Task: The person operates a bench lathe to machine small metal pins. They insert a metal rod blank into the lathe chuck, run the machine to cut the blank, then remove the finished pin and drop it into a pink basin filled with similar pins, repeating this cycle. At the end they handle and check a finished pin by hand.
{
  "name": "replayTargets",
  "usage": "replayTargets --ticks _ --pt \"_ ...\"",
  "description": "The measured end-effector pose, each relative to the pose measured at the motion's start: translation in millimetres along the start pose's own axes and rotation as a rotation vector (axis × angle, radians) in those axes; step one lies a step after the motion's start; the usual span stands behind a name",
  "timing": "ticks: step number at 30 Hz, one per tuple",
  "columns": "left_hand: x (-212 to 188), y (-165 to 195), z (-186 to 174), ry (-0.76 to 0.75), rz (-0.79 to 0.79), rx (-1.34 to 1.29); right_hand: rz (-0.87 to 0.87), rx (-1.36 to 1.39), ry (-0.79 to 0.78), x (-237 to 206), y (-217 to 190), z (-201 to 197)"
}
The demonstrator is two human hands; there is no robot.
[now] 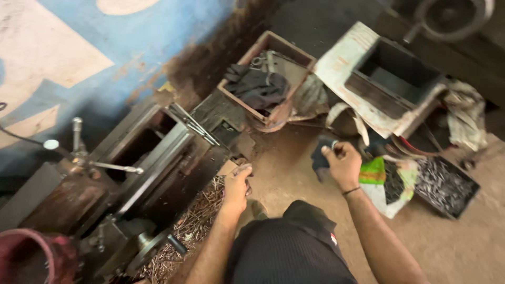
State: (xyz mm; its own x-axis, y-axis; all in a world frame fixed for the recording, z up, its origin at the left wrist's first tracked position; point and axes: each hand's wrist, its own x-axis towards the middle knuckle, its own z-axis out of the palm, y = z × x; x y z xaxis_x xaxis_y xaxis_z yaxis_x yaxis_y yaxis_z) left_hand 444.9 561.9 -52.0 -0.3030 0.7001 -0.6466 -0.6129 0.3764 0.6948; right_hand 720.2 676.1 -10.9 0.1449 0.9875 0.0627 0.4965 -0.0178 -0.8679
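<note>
My right hand point(343, 163) is raised over the dirt floor and grips a small dark blue rag point(320, 156) that hangs from its fingers. My left hand point(236, 186) is lower, fingers curled around a small dark object I cannot make out, beside the edge of a lathe point(142, 168). Under that hand lies a heap of thin metal rods point(194, 221). My dark trousers fill the bottom middle.
A rusty box point(292, 52) holding dark cloth stands ahead. A whitish metal housing point(342, 58) lies to its right. A black tray of metal shavings point(447, 185) and a green-and-white sack point(386, 184) sit at right. A painted blue wall is at upper left.
</note>
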Motion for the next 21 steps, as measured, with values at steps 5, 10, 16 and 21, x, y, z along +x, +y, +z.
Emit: replayTargets --ticks 5,10,16,21 --pt "0.8 38.2 -11.1 -0.019 0.042 -0.14 0.141 0.934 -0.068 98.2 -38.5 67.8" --pt "-24.5 74.6 13.8 -0.144 0.167 -0.349 0.269 0.541 -0.153 150.1 -66.2 114.7" --pt "-76.5 107.1 73.3 -0.23 0.409 -0.322 -0.366 0.416 -0.549 76.2 -128.5 66.0" --pt "-115.7 118.2 114.1 -0.381 0.542 -0.283 -0.8 0.47 -0.429 37.5 -194.1 20.5"
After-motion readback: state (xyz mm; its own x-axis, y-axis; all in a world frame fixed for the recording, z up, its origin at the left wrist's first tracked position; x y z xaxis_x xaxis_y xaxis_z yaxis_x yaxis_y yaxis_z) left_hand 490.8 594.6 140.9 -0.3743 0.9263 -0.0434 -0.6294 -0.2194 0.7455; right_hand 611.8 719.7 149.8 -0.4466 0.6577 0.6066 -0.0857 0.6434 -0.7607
